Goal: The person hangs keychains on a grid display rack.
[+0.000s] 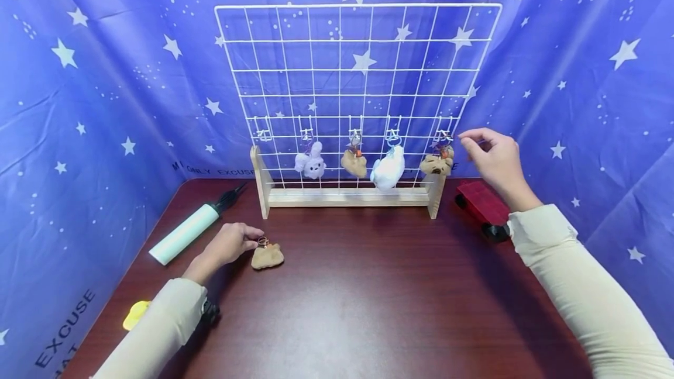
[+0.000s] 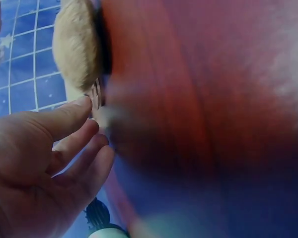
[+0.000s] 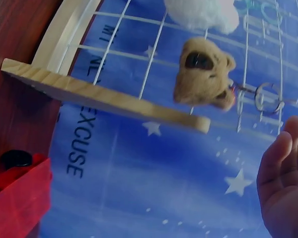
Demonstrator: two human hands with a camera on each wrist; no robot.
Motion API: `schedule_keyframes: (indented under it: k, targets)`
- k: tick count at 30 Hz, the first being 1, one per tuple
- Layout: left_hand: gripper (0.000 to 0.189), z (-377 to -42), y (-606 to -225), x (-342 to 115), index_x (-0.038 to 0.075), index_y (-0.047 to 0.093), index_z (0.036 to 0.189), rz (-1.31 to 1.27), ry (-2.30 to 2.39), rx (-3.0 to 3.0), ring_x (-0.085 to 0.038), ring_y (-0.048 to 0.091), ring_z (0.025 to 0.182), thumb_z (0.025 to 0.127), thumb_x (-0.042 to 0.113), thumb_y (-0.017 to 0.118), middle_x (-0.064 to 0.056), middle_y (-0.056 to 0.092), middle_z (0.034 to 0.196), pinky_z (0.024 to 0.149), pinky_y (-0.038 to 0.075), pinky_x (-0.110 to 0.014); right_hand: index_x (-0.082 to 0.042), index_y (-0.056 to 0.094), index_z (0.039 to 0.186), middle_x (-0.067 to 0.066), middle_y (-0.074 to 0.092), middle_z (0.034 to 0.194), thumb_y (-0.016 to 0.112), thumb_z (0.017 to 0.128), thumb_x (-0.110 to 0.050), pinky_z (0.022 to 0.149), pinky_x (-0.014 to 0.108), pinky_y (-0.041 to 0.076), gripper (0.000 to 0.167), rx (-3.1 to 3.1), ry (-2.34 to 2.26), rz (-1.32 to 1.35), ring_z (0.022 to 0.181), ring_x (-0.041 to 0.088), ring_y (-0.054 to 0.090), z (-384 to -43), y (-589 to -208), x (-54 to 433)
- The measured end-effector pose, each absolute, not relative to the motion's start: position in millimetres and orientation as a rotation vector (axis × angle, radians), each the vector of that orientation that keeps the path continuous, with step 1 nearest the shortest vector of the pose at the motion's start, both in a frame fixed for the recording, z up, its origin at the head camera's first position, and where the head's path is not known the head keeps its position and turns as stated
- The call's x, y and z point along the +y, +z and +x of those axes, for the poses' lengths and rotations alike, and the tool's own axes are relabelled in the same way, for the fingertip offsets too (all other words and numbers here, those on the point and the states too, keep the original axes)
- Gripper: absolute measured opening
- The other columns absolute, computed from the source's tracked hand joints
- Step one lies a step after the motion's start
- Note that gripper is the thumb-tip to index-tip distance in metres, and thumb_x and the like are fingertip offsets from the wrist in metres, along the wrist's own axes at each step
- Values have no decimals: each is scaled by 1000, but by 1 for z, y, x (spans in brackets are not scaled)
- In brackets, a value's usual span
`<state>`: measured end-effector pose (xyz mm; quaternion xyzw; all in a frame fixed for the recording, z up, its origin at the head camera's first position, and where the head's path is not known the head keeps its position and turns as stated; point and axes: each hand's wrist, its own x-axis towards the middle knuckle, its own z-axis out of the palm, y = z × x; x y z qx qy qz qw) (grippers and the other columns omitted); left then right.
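Note:
My left hand (image 1: 230, 243) pinches the metal ring of a tan plush keychain (image 1: 267, 257) low over the table, thumb and forefinger at the ring. The left wrist view shows the plush (image 2: 78, 44) beyond the thumb tip. My right hand (image 1: 492, 157) is raised beside the rack's right end, thumb and fingers apart from the ring (image 3: 267, 97). From the rightmost hook (image 1: 444, 133) hangs a tan bear keychain (image 1: 437, 164) with a dark nose. A white plush (image 1: 388, 168), another tan plush (image 1: 354, 164) and a lavender bunny plush (image 1: 312, 162) hang to its left.
A white wire grid (image 1: 355, 69) stands in a wooden base (image 1: 347, 197). Another hook (image 1: 262, 134) is at its left end. A pale green pump (image 1: 184, 234) lies at left, near a yellow object (image 1: 137, 313). Behind my right forearm is a red toy vehicle (image 1: 481, 203).

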<state>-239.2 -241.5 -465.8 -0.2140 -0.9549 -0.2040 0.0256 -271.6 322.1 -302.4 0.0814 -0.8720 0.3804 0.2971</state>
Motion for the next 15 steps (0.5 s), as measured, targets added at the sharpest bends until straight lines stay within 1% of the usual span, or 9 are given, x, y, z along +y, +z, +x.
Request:
schedule_keyframes:
  k: [3,6,8,10,12,15]
  targets:
    - [25,-237,-470,-240,7,79,109,-702,-604,-2917,-28,74,93,84,5,78,-7,79,92,82,60,-45,-5,76,107,-32,56,59,68,97,-24,50,12,44,23,-2289,1042,178,52,-8,57,-277,-309,330]
    - [23,-235,-472,-238,7,80,107,-726,-560,-2877,-27,73,89,84,5,79,-6,78,89,80,60,-44,-6,75,110,-36,56,63,67,97,-24,52,11,44,24,-2318,1039,145,53,-12,56,-283,-317,336]
    - [22,-233,-473,-237,8,81,105,-738,-544,-2854,-27,73,87,83,5,80,-6,77,89,80,60,-44,-9,75,115,-35,58,68,67,98,-26,53,12,43,25,-2365,1017,125,56,-14,56,-287,-323,338]
    - [21,-232,-474,-236,8,81,104,-737,-557,-2839,-28,73,87,83,5,80,-7,77,88,80,60,-44,-11,73,121,-25,66,78,66,99,-27,53,14,44,28,-2429,981,117,58,-15,56,-290,-328,340]
    - [20,-232,-475,-235,8,82,103,-729,-569,-2834,-28,73,87,83,5,80,-7,77,88,81,60,-44,-12,69,129,-8,73,89,63,100,-29,52,17,45,34,-2502,949,115,59,-13,56,-292,-331,342]
    - [18,-233,-477,-233,8,82,100,-733,-559,-2824,-28,74,87,83,5,80,-6,77,87,80,60,-44,-13,61,141,15,74,107,58,103,-31,52,22,48,42,-2612,930,118,61,-8,56,-295,-334,343]
